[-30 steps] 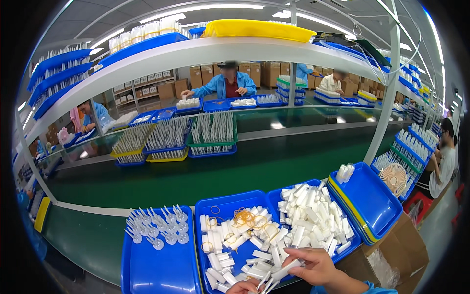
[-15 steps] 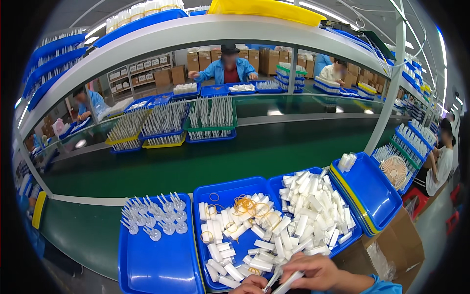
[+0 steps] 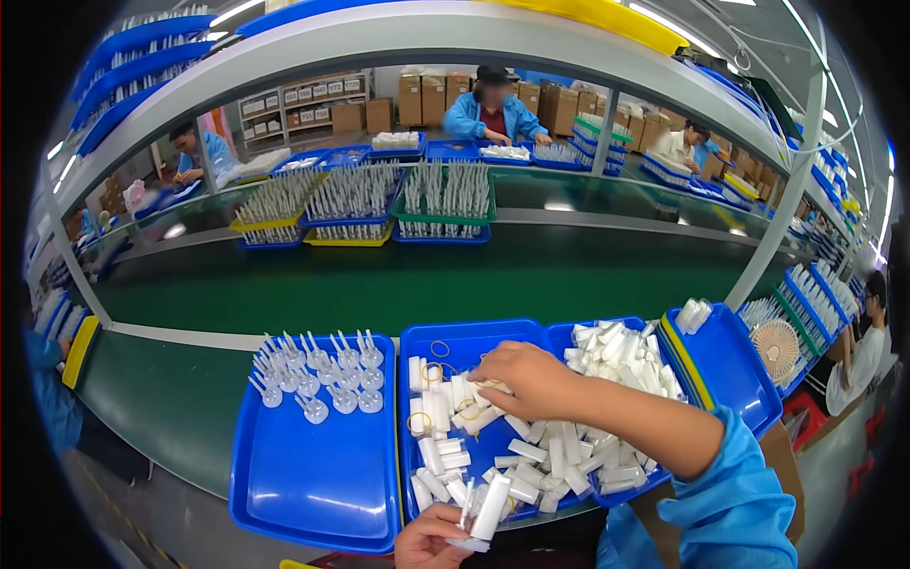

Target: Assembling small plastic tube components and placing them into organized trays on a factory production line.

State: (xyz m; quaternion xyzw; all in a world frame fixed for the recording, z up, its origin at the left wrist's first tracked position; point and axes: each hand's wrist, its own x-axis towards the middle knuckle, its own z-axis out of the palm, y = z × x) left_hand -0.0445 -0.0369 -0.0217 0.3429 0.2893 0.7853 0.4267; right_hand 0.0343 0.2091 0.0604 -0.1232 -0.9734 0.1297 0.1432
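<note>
In my left hand (image 3: 428, 542), low in the view, a white rectangular block (image 3: 490, 507) is held together with a thin stem piece (image 3: 466, 503) that has a clear round base. My right hand (image 3: 536, 379) is down in the middle blue tray (image 3: 474, 332), fingers bent together over the white blocks (image 3: 436, 408) and thin tan rubber bands (image 3: 439, 348). Its fingertips are partly hidden, so what they pinch does not show. In the left blue tray (image 3: 313, 484), several clear round-based stem pieces (image 3: 327, 375) stand grouped at the far end.
Another blue tray heaped with white blocks (image 3: 616, 351) adjoins on the right, beside stacked trays (image 3: 730, 370). A cardboard box (image 3: 785, 474) is below them. Across the green belt (image 3: 427, 275) stand trays of upright stems (image 3: 355, 194). Other people work beyond and at both sides.
My right hand has left my left hand and reached forward into the middle tray. My left hand has moved left, holding the block and stem piece. The view has shifted.
</note>
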